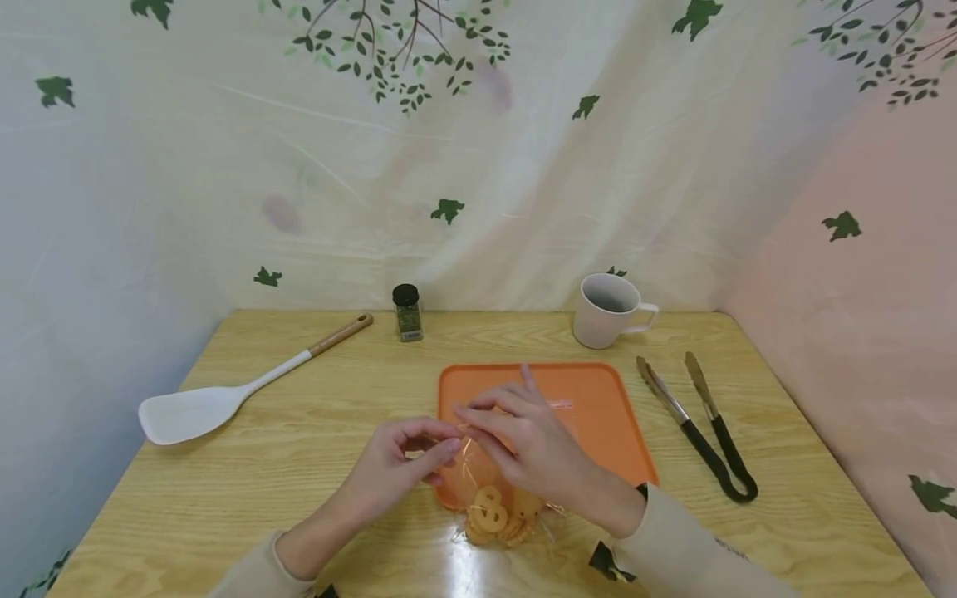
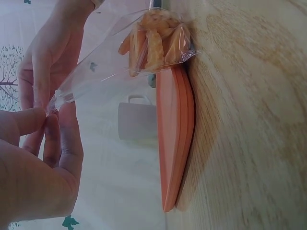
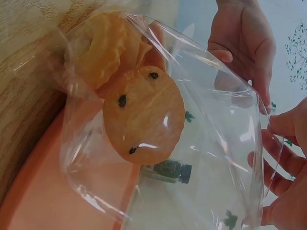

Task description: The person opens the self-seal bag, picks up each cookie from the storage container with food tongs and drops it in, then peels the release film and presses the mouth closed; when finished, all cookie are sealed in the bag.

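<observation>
A clear plastic bag (image 3: 216, 115) of golden crackers (image 1: 489, 511) hangs upright beneath both hands, its lower end over the near edge of an orange tray (image 1: 606, 440). My left hand (image 1: 396, 461) pinches the bag's gathered top between thumb and fingers. From the other side, the right hand (image 1: 534, 440) grips the same edge with its thumb and fingers, fingertips close to the left ones. In the right wrist view, a round cracker (image 3: 144, 115) with dark specks shows through the film. Whether the bag's mouth is sealed I cannot tell.
A white turner (image 1: 190, 414) with a wooden handle end lies at left. At the back stand a small black-capped spice jar (image 1: 408, 314) and a white mug (image 1: 601, 320). Tongs (image 1: 706, 436) with black handles lie spread at right. A small black-and-gold piece (image 1: 609, 563) sits by the right sleeve.
</observation>
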Demonstrator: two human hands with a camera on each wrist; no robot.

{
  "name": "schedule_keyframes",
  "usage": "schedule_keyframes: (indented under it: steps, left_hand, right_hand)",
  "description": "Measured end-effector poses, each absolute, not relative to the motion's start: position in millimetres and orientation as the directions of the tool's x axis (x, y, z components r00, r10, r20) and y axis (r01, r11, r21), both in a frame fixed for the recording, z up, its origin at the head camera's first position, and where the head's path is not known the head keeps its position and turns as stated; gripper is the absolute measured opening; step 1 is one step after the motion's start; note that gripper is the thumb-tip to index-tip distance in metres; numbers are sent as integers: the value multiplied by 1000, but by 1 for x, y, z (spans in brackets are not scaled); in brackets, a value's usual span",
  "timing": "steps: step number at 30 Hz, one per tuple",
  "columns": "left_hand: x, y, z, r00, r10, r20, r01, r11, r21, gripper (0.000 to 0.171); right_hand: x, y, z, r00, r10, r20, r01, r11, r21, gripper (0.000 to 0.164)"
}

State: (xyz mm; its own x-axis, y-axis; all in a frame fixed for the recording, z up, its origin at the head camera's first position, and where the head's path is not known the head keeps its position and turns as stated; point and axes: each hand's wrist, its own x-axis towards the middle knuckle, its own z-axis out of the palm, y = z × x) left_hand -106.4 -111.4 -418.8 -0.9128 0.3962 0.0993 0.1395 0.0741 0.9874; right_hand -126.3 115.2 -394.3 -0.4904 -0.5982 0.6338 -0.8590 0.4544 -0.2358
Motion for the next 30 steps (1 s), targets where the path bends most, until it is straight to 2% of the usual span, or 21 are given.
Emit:
schedule_keyframes:
  steps: [9, 25, 30]
  left_hand:
    - [-106, -111, -418, -912, 395, 111, 150, 70, 986, 16]
    - [-106, -111, -422, -909, 396, 130, 170, 66, 983, 14]
    - [-106, -111, -422, -908, 396, 135, 173, 60, 983, 14]
  right_hand:
    - [-126, 112, -394, -491, -575, 654, -859, 442, -257, 26]
    - [-127, 111, -392, -419, -577, 701, -886, 429, -177, 21]
    - [-126, 109, -387, -428, -567, 704, -879, 442, -178, 16]
